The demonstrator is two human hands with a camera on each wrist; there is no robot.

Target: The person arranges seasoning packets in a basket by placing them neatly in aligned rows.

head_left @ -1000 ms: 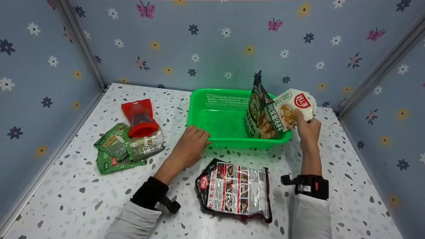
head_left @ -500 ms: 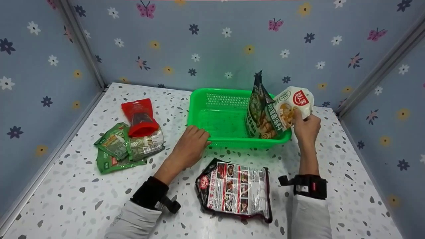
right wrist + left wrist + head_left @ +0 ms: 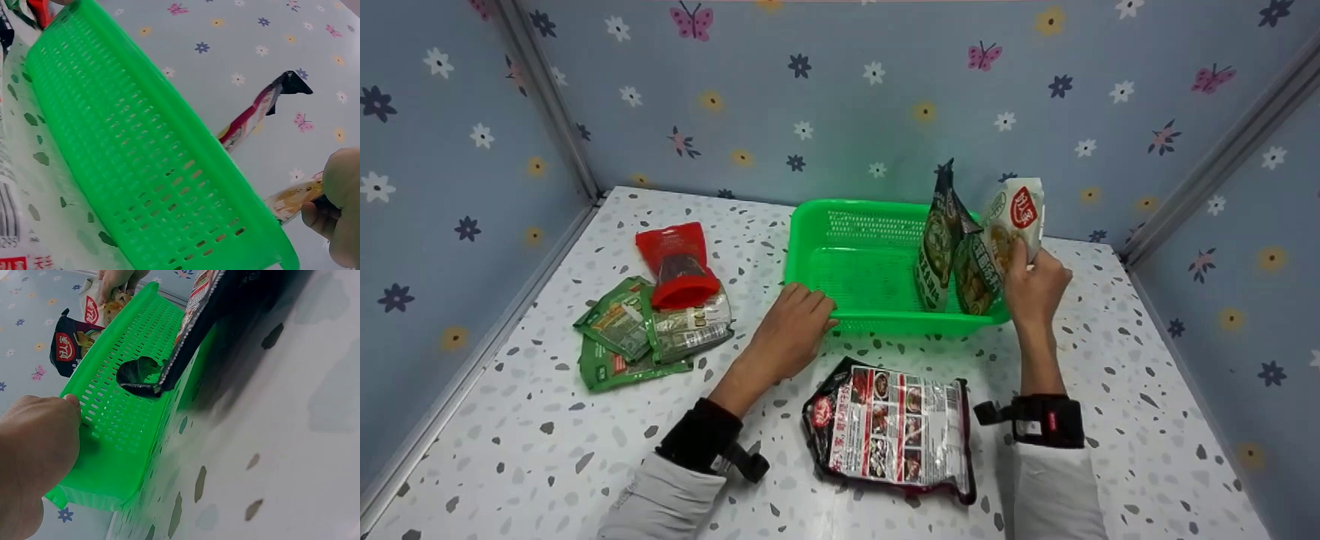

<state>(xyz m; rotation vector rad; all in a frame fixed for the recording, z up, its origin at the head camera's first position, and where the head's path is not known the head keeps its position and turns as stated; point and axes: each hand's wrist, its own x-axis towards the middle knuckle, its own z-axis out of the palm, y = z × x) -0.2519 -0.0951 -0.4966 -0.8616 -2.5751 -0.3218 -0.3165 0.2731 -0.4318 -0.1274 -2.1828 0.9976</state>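
Observation:
My left hand [image 3: 795,330] grips the front rim near the left corner of a green perforated plastic basket [image 3: 900,324]; in the left wrist view its fingers curl over the edge. At the basket's right end, my right hand [image 3: 1036,292] pinches a white food packet [image 3: 1024,196] with a red logo, thumb on the printed front. The packet leans upright over the right rim. Left of it, a dark food packet [image 3: 934,255] stands on end inside the basket. Between the two shows a dark green, mushroom-printed surface [image 3: 975,277]. The fingers behind the white packet are partly hidden.
A large black, red and silver food bag [image 3: 896,431] lies flat in front of the basket. Left of the basket, a red packet [image 3: 679,266] lies over several green packets [image 3: 634,330] in a pile. Patterned walls [image 3: 840,97] enclose the speckled table [image 3: 547,465].
My right hand has moved left and slightly up, turning the white packet more upright and narrower to view. My left hand has stayed on the basket's rim.

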